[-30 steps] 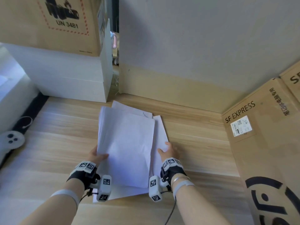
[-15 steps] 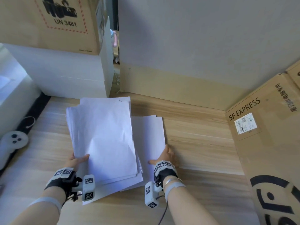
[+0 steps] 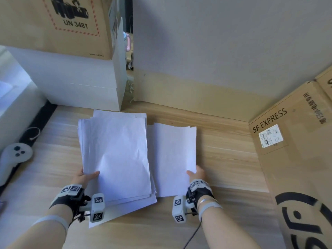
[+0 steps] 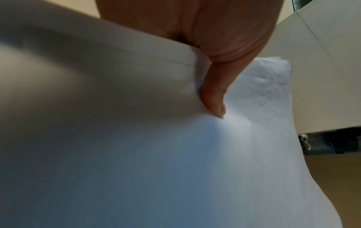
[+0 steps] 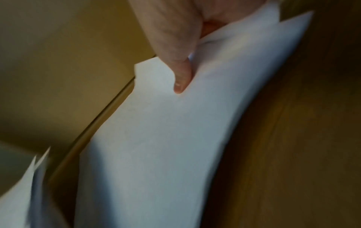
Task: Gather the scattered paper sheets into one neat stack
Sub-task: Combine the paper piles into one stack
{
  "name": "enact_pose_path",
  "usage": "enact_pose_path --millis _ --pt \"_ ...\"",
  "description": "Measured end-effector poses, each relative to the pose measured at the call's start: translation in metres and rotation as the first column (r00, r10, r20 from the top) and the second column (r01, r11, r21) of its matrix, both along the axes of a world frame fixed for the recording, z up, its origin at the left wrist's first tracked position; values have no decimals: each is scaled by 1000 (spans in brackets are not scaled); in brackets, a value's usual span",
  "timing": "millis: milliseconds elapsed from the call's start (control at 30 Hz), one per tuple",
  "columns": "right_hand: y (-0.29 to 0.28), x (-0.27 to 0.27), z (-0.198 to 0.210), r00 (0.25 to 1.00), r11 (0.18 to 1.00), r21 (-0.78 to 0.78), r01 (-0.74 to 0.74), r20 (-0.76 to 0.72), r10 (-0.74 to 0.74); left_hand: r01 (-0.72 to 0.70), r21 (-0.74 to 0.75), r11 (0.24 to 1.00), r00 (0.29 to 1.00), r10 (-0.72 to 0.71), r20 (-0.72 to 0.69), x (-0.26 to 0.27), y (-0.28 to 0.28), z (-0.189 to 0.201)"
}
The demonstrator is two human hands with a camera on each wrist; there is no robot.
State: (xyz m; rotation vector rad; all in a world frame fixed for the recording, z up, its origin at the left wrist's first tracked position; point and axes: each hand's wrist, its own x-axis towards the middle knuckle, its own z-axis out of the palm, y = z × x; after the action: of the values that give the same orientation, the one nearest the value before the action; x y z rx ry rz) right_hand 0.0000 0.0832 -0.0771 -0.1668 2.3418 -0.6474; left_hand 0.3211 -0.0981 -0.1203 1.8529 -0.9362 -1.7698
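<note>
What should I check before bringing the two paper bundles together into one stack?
1. Left hand grips the left bundle, thumb on top: ok.
2. Right hand pinches the right bundle: ok.
3. Left bundle's edges flush: not ok, sheets fan out at both ends.
4. Right bundle's edges flush: not ok, corners stagger.
5. Bare wooden floor beside the bundles to square them: ok.
6. Stray sheets beneath the bundles: cannot tell.

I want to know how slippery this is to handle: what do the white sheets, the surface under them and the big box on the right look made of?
Sheets: thin matte paper; creased, bending.
Surface: pale wood or wood-look laminate, smooth, grain lines visible.
Box: brown matte cardboard, printed, labelled.
</note>
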Motion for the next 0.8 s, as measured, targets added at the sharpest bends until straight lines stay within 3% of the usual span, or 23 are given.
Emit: enact_pose_path --millis 200,367,500,633,800 --pt "21 -45 14 962 951 -216 223 -109 -250 87 -8 996 996 -87 20 -7 3 4" --pt "2 -49 21 955 898 -358 256 -51 -292 113 -16 993 993 -113 -10 -25 9 15" --pt "-22 -13 9 993 933 -342 114 63 -98 179 -10 984 983 -179 -40 -47 16 16" --pt "-26 25 -16 982 990 -111 -85 160 102 243 9 970 969 -242 -57 -65 25 17" --pt "-29 39 -17 925 926 33 -377 59 375 284 15 959 959 -284 -28 -75 24 23"
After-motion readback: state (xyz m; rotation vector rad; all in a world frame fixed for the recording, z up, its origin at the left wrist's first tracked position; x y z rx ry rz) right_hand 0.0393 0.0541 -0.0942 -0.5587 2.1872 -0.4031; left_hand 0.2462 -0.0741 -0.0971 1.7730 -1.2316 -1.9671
